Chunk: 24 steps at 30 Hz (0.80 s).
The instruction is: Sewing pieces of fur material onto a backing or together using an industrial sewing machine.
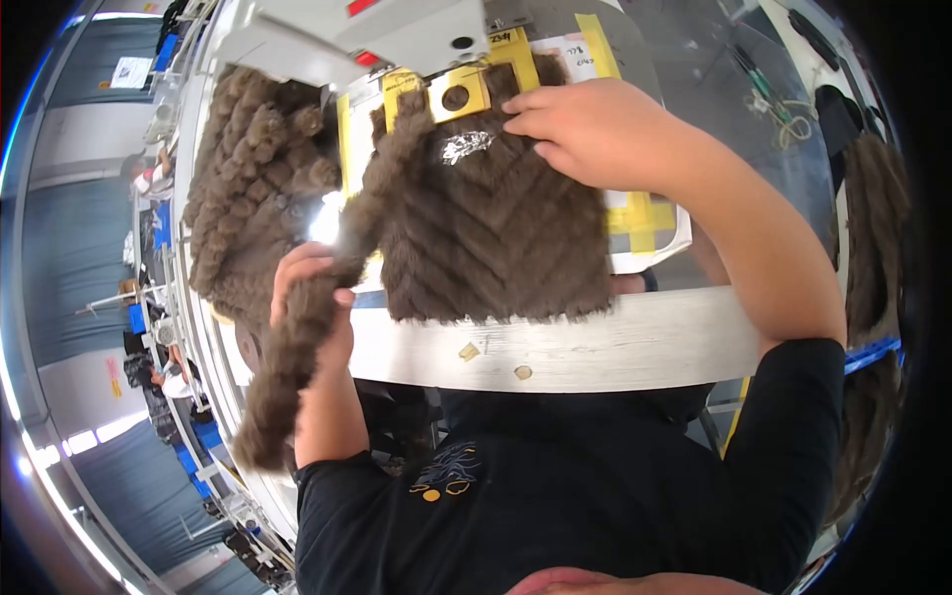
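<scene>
A brown fur panel [496, 238] with slanting ridges lies over the white board, its lower edge reaching the white table edge. A long brown fur strip [357, 228] runs from the panel's upper left down past my left hand. My left hand [315, 297] is closed around this strip, thumb on top. With fingers stretched out, my right hand [585, 129] touches the panel's upper right, beside a yellow plate [461, 94] with a round hole. A crinkled silvery patch [466, 148] shows on the fur just below that plate.
The pale sewing machine [347, 40] stands above the work. Bunched brown fur [258, 169] is piled to the left. Scissors with green handles [759, 84] lie at the upper right, with more fur [873, 238] hanging at the far right. The white table edge [555, 347] runs before me.
</scene>
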Tool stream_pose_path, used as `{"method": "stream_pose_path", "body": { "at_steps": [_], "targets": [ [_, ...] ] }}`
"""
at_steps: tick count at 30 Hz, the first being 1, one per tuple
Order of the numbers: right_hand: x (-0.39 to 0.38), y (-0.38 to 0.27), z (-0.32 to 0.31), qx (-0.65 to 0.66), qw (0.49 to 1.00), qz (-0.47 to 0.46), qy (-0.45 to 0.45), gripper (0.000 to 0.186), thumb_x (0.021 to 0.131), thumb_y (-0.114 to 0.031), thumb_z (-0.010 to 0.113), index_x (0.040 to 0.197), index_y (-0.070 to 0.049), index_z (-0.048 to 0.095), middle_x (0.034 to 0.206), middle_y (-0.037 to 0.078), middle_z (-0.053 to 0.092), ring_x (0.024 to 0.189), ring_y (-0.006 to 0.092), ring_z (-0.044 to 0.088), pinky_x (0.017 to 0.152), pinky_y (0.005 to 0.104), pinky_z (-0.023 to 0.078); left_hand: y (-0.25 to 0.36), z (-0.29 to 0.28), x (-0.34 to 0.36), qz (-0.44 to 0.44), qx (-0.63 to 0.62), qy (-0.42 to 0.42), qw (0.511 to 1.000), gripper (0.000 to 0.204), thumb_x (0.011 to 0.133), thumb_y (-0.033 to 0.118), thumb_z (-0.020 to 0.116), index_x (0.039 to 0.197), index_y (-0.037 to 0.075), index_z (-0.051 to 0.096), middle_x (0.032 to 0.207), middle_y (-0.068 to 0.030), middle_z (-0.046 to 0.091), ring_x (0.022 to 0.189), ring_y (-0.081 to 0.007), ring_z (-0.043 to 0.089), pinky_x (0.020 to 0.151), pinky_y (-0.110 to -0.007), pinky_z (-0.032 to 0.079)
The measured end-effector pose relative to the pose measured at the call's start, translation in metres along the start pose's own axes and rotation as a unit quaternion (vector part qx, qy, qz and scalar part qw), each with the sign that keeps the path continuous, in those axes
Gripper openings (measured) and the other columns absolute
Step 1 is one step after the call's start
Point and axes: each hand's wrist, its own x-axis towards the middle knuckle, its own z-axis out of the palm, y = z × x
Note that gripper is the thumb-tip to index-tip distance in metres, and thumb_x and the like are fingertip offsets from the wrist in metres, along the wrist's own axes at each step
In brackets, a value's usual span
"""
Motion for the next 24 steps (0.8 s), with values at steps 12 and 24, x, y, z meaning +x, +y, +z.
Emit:
{"method": "stream_pose_path", "body": {
  "at_steps": [12,24],
  "targets": [
    [0.051,-0.096,0.011,0.558,0.765,0.260,-0.191,0.038,0.102,-0.037,0.066,0.116,-0.001,0.070,0.098,0.012,0.073,0.053,0.0127,0.056,0.050,0.0287,0.048,0.020,-0.009,-0.059,-0.153,-0.184,0.178,0.954,0.039,0.100,0.029,0.068,0.120,0.000,0.052,0.106,-0.0123,0.065,0.090,-0.0219,0.067,0.063,-0.034,0.055],
    [0.052,-0.169,0.071,0.777,0.535,0.328,-0.052,0.029,0.108,-0.033,0.058,0.109,-0.005,0.065,0.086,0.004,0.068,0.053,0.0104,0.051,0.046,0.0270,0.042,0.021,-0.015,-0.067,0.159,-0.035,-0.051,0.985,0.081,0.081,0.073,0.074,0.098,-0.006,0.068,0.075,-0.0127,0.065,0.064,-0.0262,0.065,0.058,-0.037,0.051]
  ]
}}
